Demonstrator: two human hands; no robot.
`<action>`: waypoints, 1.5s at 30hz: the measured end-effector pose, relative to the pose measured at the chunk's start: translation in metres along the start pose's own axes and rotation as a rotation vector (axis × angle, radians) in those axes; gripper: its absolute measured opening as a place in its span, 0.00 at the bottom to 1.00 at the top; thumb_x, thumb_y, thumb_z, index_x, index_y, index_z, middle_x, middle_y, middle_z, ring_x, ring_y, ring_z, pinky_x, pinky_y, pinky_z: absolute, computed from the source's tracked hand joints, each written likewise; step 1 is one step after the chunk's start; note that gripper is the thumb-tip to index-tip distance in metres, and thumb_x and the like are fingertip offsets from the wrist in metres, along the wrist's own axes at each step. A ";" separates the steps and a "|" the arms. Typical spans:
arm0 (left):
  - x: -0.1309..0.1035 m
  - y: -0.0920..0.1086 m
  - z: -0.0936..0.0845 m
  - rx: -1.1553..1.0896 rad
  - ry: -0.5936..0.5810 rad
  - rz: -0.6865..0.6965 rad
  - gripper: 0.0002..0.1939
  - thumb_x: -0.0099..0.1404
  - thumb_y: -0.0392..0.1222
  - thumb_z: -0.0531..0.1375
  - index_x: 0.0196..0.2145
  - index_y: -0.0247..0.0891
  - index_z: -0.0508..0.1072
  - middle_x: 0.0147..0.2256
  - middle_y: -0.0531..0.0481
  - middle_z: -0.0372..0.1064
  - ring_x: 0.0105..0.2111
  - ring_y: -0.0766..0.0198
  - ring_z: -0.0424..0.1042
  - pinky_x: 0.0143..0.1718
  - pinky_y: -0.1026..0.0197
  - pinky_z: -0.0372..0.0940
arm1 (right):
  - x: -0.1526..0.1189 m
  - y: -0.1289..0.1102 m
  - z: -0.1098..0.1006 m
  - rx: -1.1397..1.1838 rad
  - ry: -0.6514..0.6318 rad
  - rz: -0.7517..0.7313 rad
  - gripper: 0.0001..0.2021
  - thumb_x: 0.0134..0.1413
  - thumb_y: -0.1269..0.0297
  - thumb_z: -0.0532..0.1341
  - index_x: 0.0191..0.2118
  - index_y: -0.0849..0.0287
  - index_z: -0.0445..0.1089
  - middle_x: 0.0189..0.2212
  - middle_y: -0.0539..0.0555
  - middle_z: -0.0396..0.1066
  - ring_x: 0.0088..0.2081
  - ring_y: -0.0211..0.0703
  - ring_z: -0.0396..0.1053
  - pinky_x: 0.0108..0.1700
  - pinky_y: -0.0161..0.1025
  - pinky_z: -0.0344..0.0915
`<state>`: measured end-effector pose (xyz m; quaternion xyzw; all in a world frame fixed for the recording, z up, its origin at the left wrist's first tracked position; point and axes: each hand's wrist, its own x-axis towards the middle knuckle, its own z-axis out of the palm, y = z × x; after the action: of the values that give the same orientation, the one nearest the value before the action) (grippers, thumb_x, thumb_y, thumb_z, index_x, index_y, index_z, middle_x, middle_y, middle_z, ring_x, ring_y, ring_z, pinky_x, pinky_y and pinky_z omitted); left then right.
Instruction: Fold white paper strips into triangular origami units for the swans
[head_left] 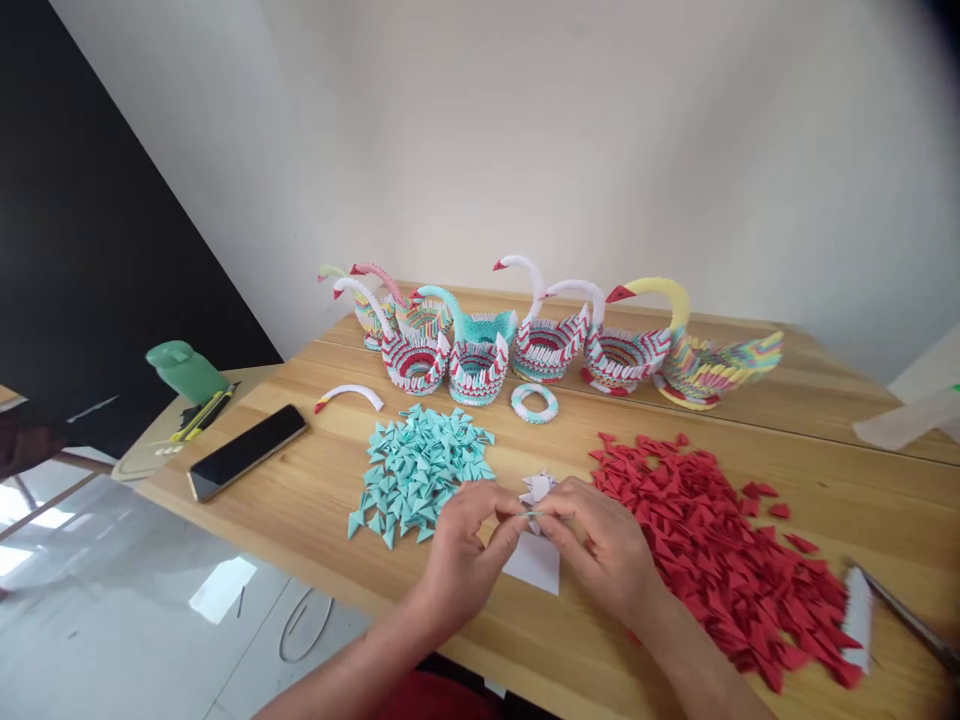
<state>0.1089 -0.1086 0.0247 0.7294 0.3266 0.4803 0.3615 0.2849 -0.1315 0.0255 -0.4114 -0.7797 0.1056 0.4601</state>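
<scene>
My left hand [476, 535] and my right hand [596, 540] meet over the wooden table [337, 540], fingertips pinched on a small pale green piece [531, 514] between them. Just behind the fingertips lie white folded paper pieces [538, 487], partly hidden by my hands. A white paper sheet [534, 565] lies flat beneath them. To the left of my left hand is a heap of turquoise folded triangles [424, 465]. A larger heap of red folded triangles [720, 540] spreads beside my right hand.
Several folded-paper swans [480, 368] stand along the back. Nearer are a paper ring [534, 403] and a white curved neck [349, 391]. A phone [247, 452] and green object [186, 371] are left; scissors [904, 615] lie far right.
</scene>
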 end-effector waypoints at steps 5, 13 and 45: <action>-0.001 0.000 0.002 -0.026 -0.021 -0.017 0.11 0.67 0.38 0.58 0.26 0.38 0.72 0.26 0.51 0.72 0.29 0.62 0.68 0.40 0.58 0.58 | -0.001 0.001 0.000 0.057 -0.005 0.040 0.07 0.65 0.68 0.56 0.33 0.55 0.67 0.26 0.50 0.69 0.29 0.41 0.66 0.31 0.38 0.63; -0.005 0.001 0.010 -0.713 -0.090 -0.552 0.18 0.57 0.53 0.66 0.22 0.37 0.69 0.21 0.53 0.64 0.26 0.65 0.63 0.33 0.62 0.60 | -0.001 -0.006 0.001 0.135 -0.019 0.105 0.10 0.64 0.67 0.54 0.29 0.55 0.65 0.24 0.48 0.65 0.26 0.39 0.65 0.29 0.36 0.61; 0.032 -0.050 -0.100 0.633 -0.074 0.007 0.07 0.66 0.38 0.60 0.38 0.40 0.78 0.31 0.50 0.76 0.30 0.62 0.71 0.35 0.61 0.64 | -0.006 0.010 0.001 -0.054 -0.045 0.061 0.12 0.66 0.69 0.53 0.50 0.53 0.69 0.30 0.51 0.75 0.33 0.43 0.74 0.35 0.38 0.69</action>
<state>0.0195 -0.0347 0.0257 0.8235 0.4441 0.3294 0.1267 0.2912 -0.1292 0.0152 -0.4447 -0.7795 0.1076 0.4278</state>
